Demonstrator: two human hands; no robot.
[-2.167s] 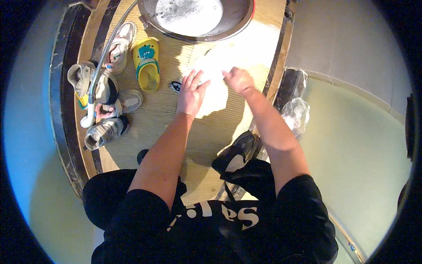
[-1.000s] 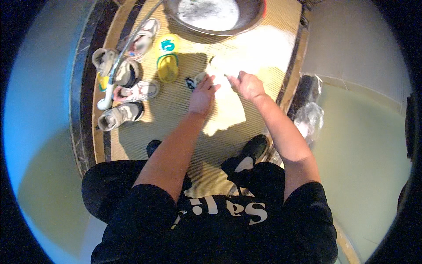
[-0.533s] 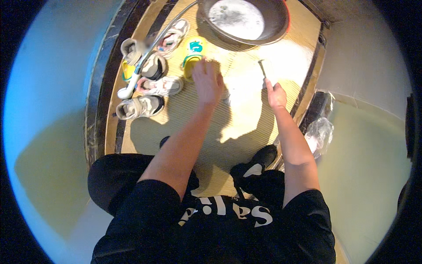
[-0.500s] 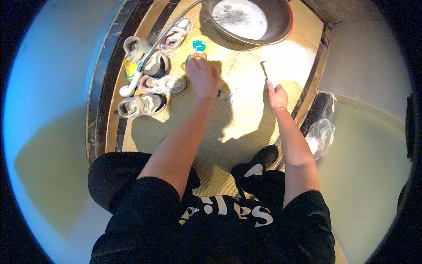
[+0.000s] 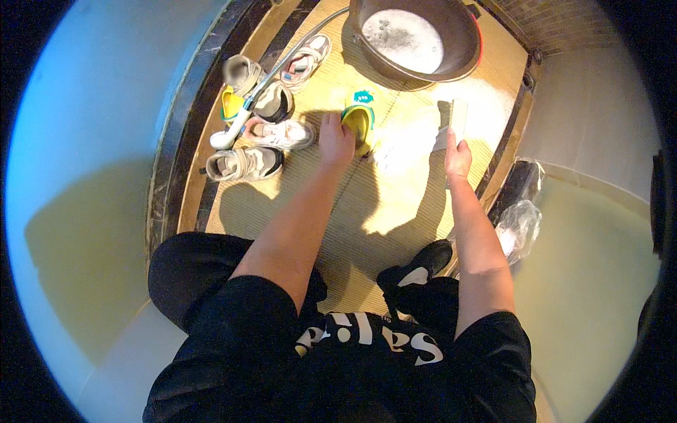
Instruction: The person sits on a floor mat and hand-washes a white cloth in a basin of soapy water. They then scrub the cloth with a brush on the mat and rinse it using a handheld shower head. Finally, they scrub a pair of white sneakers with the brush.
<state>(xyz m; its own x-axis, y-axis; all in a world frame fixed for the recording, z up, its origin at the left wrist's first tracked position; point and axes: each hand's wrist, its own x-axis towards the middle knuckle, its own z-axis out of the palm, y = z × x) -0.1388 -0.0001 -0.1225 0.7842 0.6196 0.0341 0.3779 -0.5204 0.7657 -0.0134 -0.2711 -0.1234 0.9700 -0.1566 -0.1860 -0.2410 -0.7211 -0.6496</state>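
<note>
My left hand is closed on the edge of a yellow slipper with a green rim. A teal cartoon patch shows at its far end. My right hand grips a pale, flat scrubbing brush, held upright to the right of the slipper and apart from it. Its bristles are hard to make out. White suds lie on the ribbed floor beside the slipper.
Several shoes stand in a row at the left, with another yellow slipper among them. A shower head and its hose lie across them. A dark basin holds foamy water. Clear plastic lies at the right.
My left hand has turned the slipper, so more of its yellow inside shows. The brush in my right hand is now more upright. The whole view has shifted slightly.
</note>
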